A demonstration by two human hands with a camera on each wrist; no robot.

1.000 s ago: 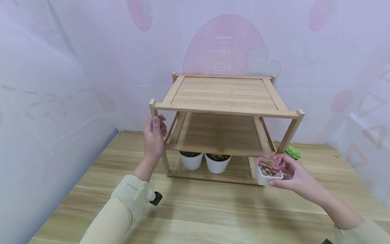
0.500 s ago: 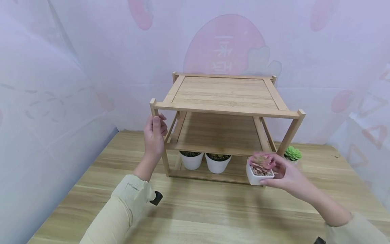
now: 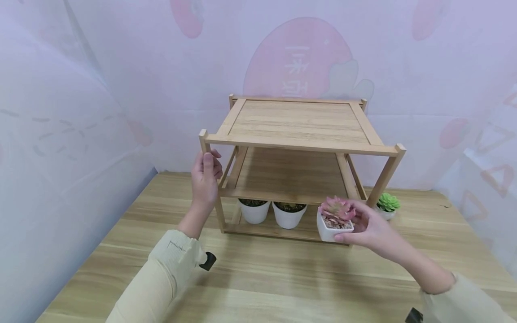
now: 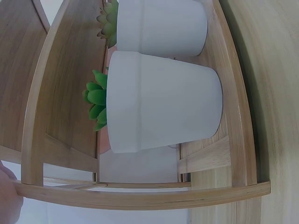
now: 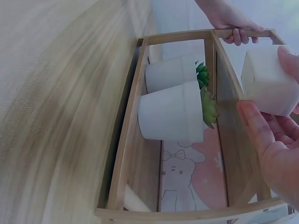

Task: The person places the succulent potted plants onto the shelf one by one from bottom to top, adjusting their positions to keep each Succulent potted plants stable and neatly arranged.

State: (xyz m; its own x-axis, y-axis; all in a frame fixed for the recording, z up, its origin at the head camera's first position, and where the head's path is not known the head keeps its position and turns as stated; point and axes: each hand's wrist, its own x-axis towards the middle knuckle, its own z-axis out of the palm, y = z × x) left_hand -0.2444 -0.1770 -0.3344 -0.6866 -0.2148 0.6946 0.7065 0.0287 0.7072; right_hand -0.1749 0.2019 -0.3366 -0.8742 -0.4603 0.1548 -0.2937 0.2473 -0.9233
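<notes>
My left hand (image 3: 206, 179) grips the front left post of a wooden three-tier shelf (image 3: 299, 144), just below its top board. In my right hand (image 3: 373, 231) is a pink succulent in a white square pot (image 3: 336, 220), pinched between thumb and fingers. It hangs in front of the shelf's lower right part, near the middle board's front edge. Two round white pots, a left one (image 3: 254, 212) and a right one (image 3: 289, 216), stand side by side on the bottom tier. Their green succulents (image 4: 97, 98) show in the left wrist view.
Behind the shelf's right side, a small green succulent (image 3: 388, 202) in a white pot stands on the wooden table (image 3: 258, 287). A pale printed cloth (image 3: 161, 67) hangs behind and at both sides.
My right hand has carried the pink succulent leftward along the shelf's front and slightly up. The green succulent on the right has come more into view. My left hand keeps its grip on the post.
</notes>
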